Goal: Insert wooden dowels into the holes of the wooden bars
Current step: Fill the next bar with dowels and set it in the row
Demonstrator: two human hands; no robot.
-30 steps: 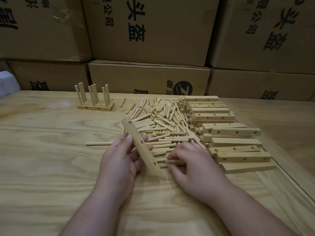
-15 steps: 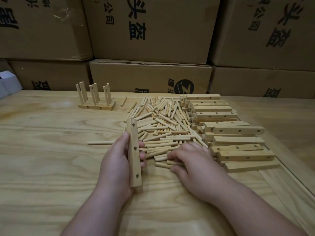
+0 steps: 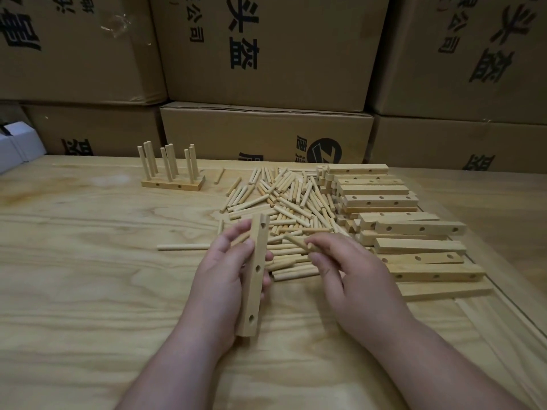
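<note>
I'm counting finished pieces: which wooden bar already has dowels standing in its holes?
The wooden bar with upright dowels at the far left of the table, apart from the pile. The stacked bars at right show empty holes.

pale tan dowels point(image 3: 284, 208), light grained table point(image 3: 88, 261), brown black-printed cartons point(image 3: 266, 48)

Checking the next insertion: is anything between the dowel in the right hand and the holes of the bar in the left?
Nothing visible. The dowel sits right of the bar, whose three holes face up, uncovered by the left hand.
</note>
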